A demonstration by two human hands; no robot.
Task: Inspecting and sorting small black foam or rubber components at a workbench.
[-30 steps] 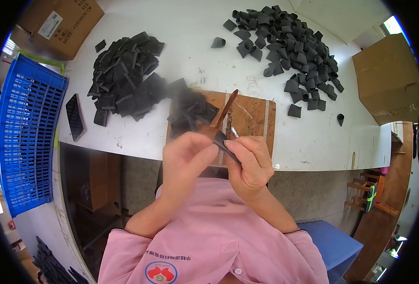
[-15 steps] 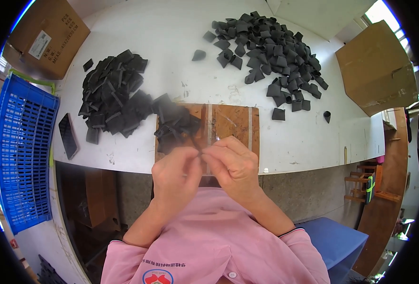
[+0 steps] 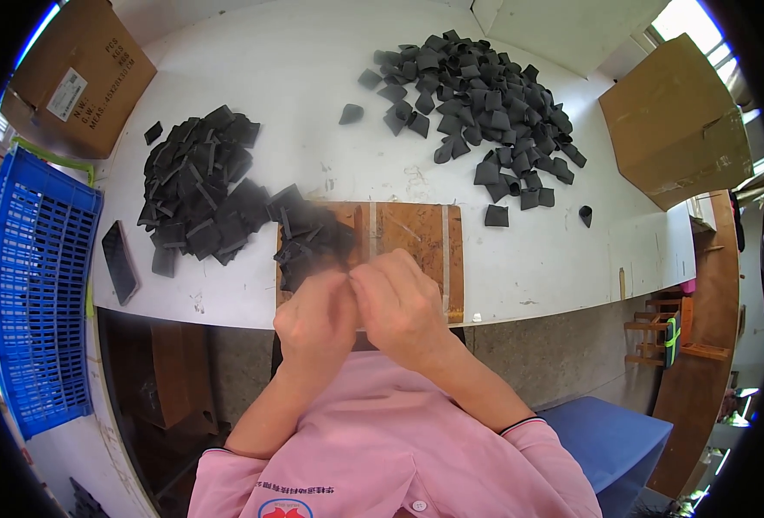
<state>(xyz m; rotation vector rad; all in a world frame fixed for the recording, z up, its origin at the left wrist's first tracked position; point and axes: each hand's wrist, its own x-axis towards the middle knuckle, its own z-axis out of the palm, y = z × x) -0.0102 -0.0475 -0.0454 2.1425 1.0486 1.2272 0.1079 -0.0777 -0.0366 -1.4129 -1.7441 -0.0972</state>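
Observation:
My left hand and my right hand meet above the near edge of a brown wooden board with pale strips across it. Both are closed, their fingertips pressed together. A dark sliver shows at the fingertips, but fingers and blur hide what they pinch. Just beyond my left hand, a small heap of flat black fabric-like pieces covers the board's left part. It runs on into a larger heap of the same flat pieces at the left.
Many small black folded loops lie heaped at the far right of the white table. A phone lies by the left edge, beside a blue plastic basket. Cardboard boxes stand at both far corners. A blue stool is at lower right.
The hands have drawn closer together, and the right hand's fingers have curled in over the fingertips. The whole view has shifted slightly. The heaps look unchanged.

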